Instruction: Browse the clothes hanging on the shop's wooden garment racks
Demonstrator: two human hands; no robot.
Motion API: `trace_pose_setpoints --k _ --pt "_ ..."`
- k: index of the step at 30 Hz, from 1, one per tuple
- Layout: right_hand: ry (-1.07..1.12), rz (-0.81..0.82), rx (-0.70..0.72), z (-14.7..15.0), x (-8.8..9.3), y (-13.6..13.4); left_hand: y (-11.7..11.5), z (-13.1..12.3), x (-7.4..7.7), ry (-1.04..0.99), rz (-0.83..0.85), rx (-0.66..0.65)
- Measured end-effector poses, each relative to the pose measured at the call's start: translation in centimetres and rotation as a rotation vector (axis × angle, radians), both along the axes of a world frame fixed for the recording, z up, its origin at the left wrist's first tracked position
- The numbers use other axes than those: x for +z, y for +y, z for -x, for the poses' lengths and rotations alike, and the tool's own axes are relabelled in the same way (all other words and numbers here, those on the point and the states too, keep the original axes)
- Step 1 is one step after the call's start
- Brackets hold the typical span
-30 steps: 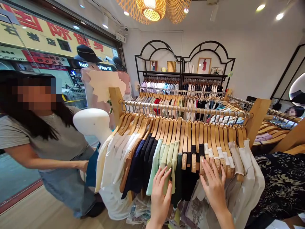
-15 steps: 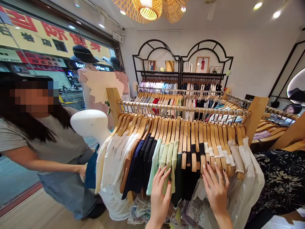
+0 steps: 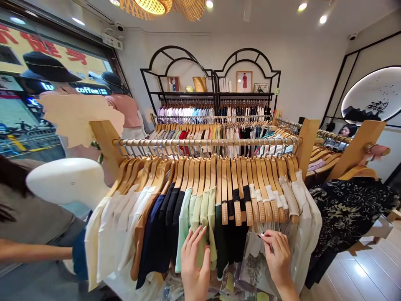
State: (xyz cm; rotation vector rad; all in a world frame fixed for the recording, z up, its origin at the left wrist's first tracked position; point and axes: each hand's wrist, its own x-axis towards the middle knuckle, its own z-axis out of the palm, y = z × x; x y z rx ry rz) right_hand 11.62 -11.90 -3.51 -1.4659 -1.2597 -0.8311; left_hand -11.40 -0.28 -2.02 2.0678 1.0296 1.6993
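Note:
A wooden rack rail point(image 3: 206, 142) carries a tight row of wooden hangers point(image 3: 219, 175) with white, tan, navy, light green, black and cream garments. My left hand point(image 3: 194, 261) lies on a light green garment point(image 3: 200, 213) with its fingers stretched up along the cloth. My right hand point(image 3: 275, 255) has curled fingers pinching a pale, thin garment point(image 3: 260, 246) just under the clip hangers. Both hands are at the lower middle of the view.
Another person in a grey top point(image 3: 28, 217) bends at the left by a white mannequin bust point(image 3: 62, 179). A dark floral garment point(image 3: 347, 213) hangs at the right. More racks and a black arched shelf point(image 3: 213, 83) stand behind. Wooden floor shows at lower right.
The view has swung right, so the other person has slid to the left edge. My right hand dropped from the hanger clips and curled onto the pale cloth. The left hand stays on the green garment.

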Motion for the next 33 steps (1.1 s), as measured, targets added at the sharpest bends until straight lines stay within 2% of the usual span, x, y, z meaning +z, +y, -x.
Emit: trace_pose_setpoints --k 3,5,8,10,12,14,16,18,22,27,30,33 --pt "0.036 -0.007 0.024 -0.8 -0.5 -0.3 -0.5 -0.8 0.7 -0.047 -0.060 0.073" --pt "0.108 0.003 0.033 -1.4 -1.1 -0.4 -1.0 -1.7 1.1 -0.082 -0.127 0.076" --pt "0.379 0.085 0.045 -2.5 -2.1 -0.3 -2.1 -3.5 1.5 -0.070 -0.147 -0.059" --pt "0.630 0.200 0.136 -3.3 -2.3 -0.1 -2.7 -4.7 1.4 -0.041 -0.085 -0.178" --pt "0.875 0.278 0.322 -4.1 -1.9 0.2 -3.2 -5.5 1.1 -0.042 -0.001 -0.257" --pt "1.073 0.278 0.517 -4.5 -0.7 0.5 -3.4 -6.0 0.7 -0.070 0.091 -0.297" --pt "1.217 0.244 0.630 -4.6 0.7 0.9 -3.6 -6.3 0.5 -0.096 0.205 -0.320" --pt "1.320 0.232 0.681 -4.3 2.1 1.3 -3.7 -6.6 0.6 -0.117 0.334 -0.347" --pt "1.445 0.186 0.674 -3.4 3.4 1.9 -3.4 -8.4 1.5 -0.176 0.608 -0.438" --pt "1.507 0.125 0.628 -3.0 3.3 1.9 -2.1 -11.4 2.4 -0.333 0.867 -0.580" --pt "1.523 0.101 0.594 -3.1 3.2 1.7 -1.8 -12.3 2.3 -0.434 0.933 -0.588" --pt "1.515 0.074 0.571 -3.1 3.1 1.5 -2.0 -12.7 2.2 -0.486 0.931 -0.589"
